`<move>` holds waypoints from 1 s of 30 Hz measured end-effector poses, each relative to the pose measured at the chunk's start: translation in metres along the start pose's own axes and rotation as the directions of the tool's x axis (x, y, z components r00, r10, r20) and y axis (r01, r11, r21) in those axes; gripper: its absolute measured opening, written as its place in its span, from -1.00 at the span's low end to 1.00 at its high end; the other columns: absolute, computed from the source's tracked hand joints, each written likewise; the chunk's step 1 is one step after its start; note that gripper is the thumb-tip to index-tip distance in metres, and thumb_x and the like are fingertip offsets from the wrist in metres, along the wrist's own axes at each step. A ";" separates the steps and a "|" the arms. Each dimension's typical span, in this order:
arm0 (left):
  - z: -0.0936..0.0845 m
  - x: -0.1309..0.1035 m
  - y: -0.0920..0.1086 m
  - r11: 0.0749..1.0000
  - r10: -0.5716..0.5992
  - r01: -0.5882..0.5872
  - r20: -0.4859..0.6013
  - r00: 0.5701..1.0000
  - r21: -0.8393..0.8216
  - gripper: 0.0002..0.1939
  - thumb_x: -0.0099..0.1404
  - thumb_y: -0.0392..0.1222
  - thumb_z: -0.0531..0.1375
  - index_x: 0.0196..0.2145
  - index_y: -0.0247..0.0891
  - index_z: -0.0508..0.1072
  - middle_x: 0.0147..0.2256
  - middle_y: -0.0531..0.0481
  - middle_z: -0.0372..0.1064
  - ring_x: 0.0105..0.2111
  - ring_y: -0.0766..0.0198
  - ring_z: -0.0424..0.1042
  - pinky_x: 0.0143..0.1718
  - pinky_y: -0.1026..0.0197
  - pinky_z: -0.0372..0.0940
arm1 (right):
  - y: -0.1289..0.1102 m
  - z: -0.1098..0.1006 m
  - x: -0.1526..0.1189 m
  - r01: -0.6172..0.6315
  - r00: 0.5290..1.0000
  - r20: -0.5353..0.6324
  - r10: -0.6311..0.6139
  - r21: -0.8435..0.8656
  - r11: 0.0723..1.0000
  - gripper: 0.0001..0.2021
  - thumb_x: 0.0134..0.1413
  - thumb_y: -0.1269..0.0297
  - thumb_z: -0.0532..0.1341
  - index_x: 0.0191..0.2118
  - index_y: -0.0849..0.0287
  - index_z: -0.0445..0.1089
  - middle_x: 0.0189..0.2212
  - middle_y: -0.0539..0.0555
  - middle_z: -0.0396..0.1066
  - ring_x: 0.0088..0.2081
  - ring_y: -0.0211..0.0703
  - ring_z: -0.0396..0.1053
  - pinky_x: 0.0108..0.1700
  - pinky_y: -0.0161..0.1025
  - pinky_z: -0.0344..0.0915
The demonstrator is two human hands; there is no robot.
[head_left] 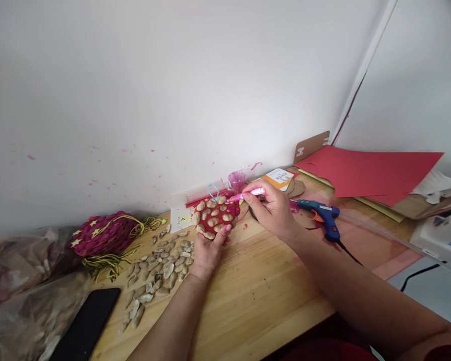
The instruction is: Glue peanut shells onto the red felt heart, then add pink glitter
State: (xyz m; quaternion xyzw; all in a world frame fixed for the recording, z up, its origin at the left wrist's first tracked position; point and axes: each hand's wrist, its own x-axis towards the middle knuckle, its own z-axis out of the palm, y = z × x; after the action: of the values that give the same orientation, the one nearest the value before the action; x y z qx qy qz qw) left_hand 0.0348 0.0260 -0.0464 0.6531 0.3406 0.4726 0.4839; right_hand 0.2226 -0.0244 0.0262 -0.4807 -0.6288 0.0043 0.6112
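Note:
My left hand point(209, 252) holds a red piece point(221, 216) covered with peanut shells from below, its thumb on the front edge. A light blue loop point(213, 192) stands at the top of the piece. Some shells at its right side are coloured deep pink. My right hand point(271, 208) is closed around a white-handled brush point(257, 191), whose pink end reaches the upper right part of the piece. Behind the hands, a clear cup with pink paint point(236, 179) stands near the wall.
Loose peanut shells point(165, 263) lie left of my left hand, near a black phone point(88, 323), plastic bags point(33, 306) and dark pink bundle point(105, 233). Rightwards are a blue glue gun point(325, 216) with its cord and red sheets point(372, 173).

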 end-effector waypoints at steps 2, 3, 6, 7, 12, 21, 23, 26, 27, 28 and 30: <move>0.000 0.000 -0.001 1.000 -0.009 0.009 0.001 1.000 0.016 -0.66 0.22 0.07 0.36 -0.26 -0.29 0.54 -0.43 -0.01 0.50 -0.58 0.32 0.34 -0.54 0.26 0.30 | 0.000 0.001 0.000 0.011 1.000 0.025 -0.011 0.009 1.000 -0.95 0.31 0.27 0.21 -0.20 0.08 0.41 -0.33 0.00 0.52 -0.32 -0.21 0.44 -0.25 -0.26 0.36; 0.000 0.000 -0.001 1.000 -0.006 0.006 0.001 1.000 0.026 -0.66 0.23 0.07 0.35 -0.28 -0.29 0.54 -0.44 0.00 0.49 -0.58 0.32 0.33 -0.55 0.27 0.29 | 0.000 0.001 0.001 0.018 0.999 0.029 -0.018 0.008 1.000 -0.95 0.31 0.27 0.21 -0.20 0.08 0.40 -0.33 0.00 0.52 -0.33 -0.21 0.45 -0.25 -0.26 0.36; 0.000 0.000 -0.002 0.999 0.005 -0.005 -0.001 1.000 0.036 -0.67 0.25 0.05 0.34 -0.25 -0.29 0.54 -0.44 -0.01 0.49 -0.56 0.32 0.34 -0.52 0.27 0.30 | 0.001 0.000 0.001 0.016 1.000 0.006 -0.016 -0.018 1.000 -0.95 0.31 0.27 0.22 -0.21 0.08 0.40 -0.32 0.01 0.53 -0.30 -0.19 0.46 -0.24 -0.25 0.36; 0.000 0.000 -0.001 0.999 0.005 -0.005 -0.001 1.000 0.033 -0.68 0.25 0.05 0.34 -0.24 -0.29 0.54 -0.44 0.00 0.49 -0.56 0.31 0.34 -0.52 0.27 0.30 | 0.001 0.000 0.002 0.012 1.000 -0.007 -0.012 -0.026 1.000 -0.95 0.30 0.26 0.22 -0.21 0.08 0.40 -0.33 0.02 0.54 -0.30 -0.18 0.46 -0.24 -0.25 0.36; 0.001 0.000 0.002 1.000 -0.006 0.006 0.002 1.000 0.023 -0.65 0.23 0.05 0.35 -0.20 -0.29 0.56 -0.41 -0.02 0.51 -0.58 0.33 0.32 -0.56 0.28 0.29 | -0.001 0.001 0.001 0.007 1.000 0.026 -0.007 0.008 1.000 -0.93 0.31 0.23 0.22 -0.21 0.08 0.41 -0.35 0.00 0.53 -0.33 -0.20 0.46 -0.27 -0.27 0.36; 0.002 0.000 0.005 1.000 0.007 -0.006 0.020 1.000 -0.006 -0.62 0.24 0.05 0.34 -0.14 -0.30 0.58 -0.33 -0.06 0.55 -0.57 0.35 0.30 -0.55 0.28 0.31 | -0.002 0.000 0.002 0.035 0.998 0.044 -0.035 -0.003 0.999 -0.95 0.32 0.29 0.21 -0.17 0.08 0.41 -0.30 0.03 0.53 -0.27 -0.18 0.47 -0.20 -0.23 0.40; 0.003 0.000 0.008 1.000 -0.007 0.007 0.004 1.000 -0.016 -0.60 0.22 0.06 0.36 -0.14 -0.31 0.58 -0.30 -0.07 0.55 -0.57 0.36 0.30 -0.56 0.29 0.31 | -0.003 -0.001 0.002 0.035 0.999 0.036 -0.035 -0.002 0.999 -0.95 0.32 0.29 0.20 -0.16 0.08 0.41 -0.27 0.04 0.53 -0.26 -0.17 0.47 -0.20 -0.22 0.40; 0.004 0.000 0.010 0.998 -0.036 0.036 -0.003 0.999 -0.049 -0.59 0.20 0.07 0.37 -0.15 -0.31 0.56 -0.32 -0.06 0.54 -0.58 0.37 0.29 -0.58 0.29 0.31 | -0.003 -0.001 0.002 0.038 0.997 0.069 -0.038 -0.011 0.999 -0.94 0.33 0.28 0.19 -0.14 0.08 0.39 -0.25 0.06 0.52 -0.25 -0.15 0.47 -0.18 -0.19 0.40; 0.004 0.000 0.010 0.997 -0.040 0.040 -0.001 0.999 -0.061 -0.59 0.20 0.08 0.37 -0.17 -0.31 0.56 -0.35 -0.04 0.53 -0.59 0.37 0.28 -0.58 0.29 0.31 | -0.003 -0.002 0.002 0.042 0.996 0.085 -0.040 -0.019 0.999 -0.93 0.33 0.28 0.18 -0.13 0.08 0.38 -0.24 0.07 0.52 -0.25 -0.14 0.47 -0.18 -0.19 0.40; 0.004 0.000 0.009 0.996 -0.044 0.043 -0.001 0.999 -0.071 -0.60 0.20 0.08 0.37 -0.18 -0.31 0.56 -0.37 -0.03 0.51 -0.59 0.37 0.27 -0.59 0.29 0.31 | -0.002 -0.002 0.002 0.048 0.994 0.100 -0.044 -0.032 0.998 -0.93 0.33 0.28 0.18 -0.13 0.09 0.38 -0.25 0.08 0.52 -0.24 -0.13 0.47 -0.17 -0.17 0.40; 0.003 0.000 0.006 0.996 -0.050 0.050 0.001 0.999 -0.076 -0.60 0.21 0.07 0.36 -0.17 -0.31 0.56 -0.37 -0.03 0.51 -0.58 0.37 0.28 -0.57 0.28 0.32 | -0.001 -0.002 0.002 0.074 0.990 0.122 -0.066 -0.067 0.995 -0.93 0.34 0.29 0.16 -0.13 0.09 0.37 -0.26 0.08 0.51 -0.24 -0.11 0.46 -0.15 -0.15 0.38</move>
State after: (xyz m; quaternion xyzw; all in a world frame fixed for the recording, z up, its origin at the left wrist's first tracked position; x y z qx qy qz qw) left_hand 0.0373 0.0234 -0.0409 0.6253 0.3389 0.4734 0.5197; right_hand 0.2240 -0.0247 0.0285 -0.4786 -0.6805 -0.0107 0.5547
